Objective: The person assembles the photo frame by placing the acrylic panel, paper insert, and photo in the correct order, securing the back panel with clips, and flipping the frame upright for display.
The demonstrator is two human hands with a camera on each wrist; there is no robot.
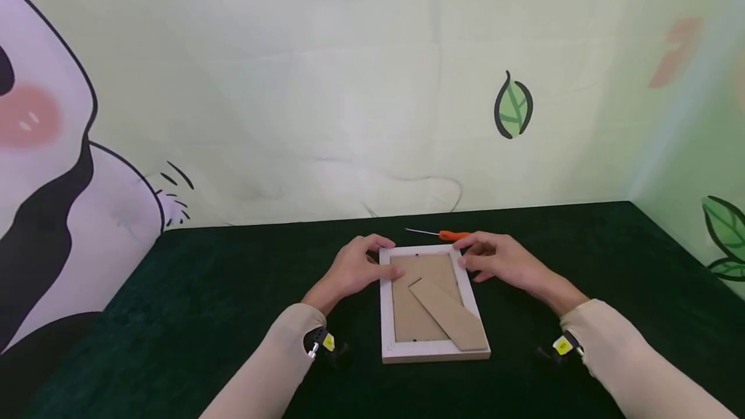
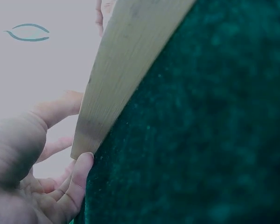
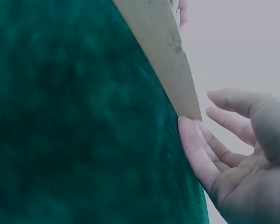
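Note:
A white picture frame (image 1: pixel 433 351) lies face down on the dark green cloth, its brown backing board (image 1: pixel 414 322) and fold-out stand (image 1: pixel 451 315) facing up. My left hand (image 1: pixel 355 270) grips the frame's far left corner, thumb on the left rail and fingers round the edge. Across from it, my right hand (image 1: pixel 506 264) holds the far right corner the same way. In the left wrist view the frame's wooden side (image 2: pixel 126 70) runs up from my left hand (image 2: pixel 60 144), a fingertip against its lower edge. The right wrist view shows the frame's side (image 3: pixel 168 56) touched by my right hand (image 3: pixel 214 135).
An orange-handled screwdriver (image 1: pixel 451 235) lies just behind the frame, close to my right fingers. The green tabletop (image 1: pixel 233 290) stretches wide on both sides. A fabric backdrop (image 1: pixel 349 115) printed with leaves rises straight behind the table's far edge.

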